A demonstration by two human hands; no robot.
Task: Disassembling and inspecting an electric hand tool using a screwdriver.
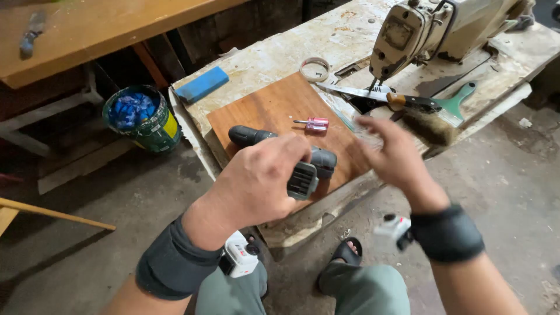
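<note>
Gripping a dark grey cordless power drill [291, 166] in the left hand [259, 184] over the brown wooden board [262, 111], right hand [394, 154] hovering open and blurred beside it, probably steadying before any drilling.

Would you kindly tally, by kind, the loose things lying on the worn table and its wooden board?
Power drill, held by the left hand: 1
Screwdriver: 1
Tape roll: 1
Scissors: 1
Brush: 1
Blue block: 1
Total: 6
The right hand is blurred and holds nothing.
</note>
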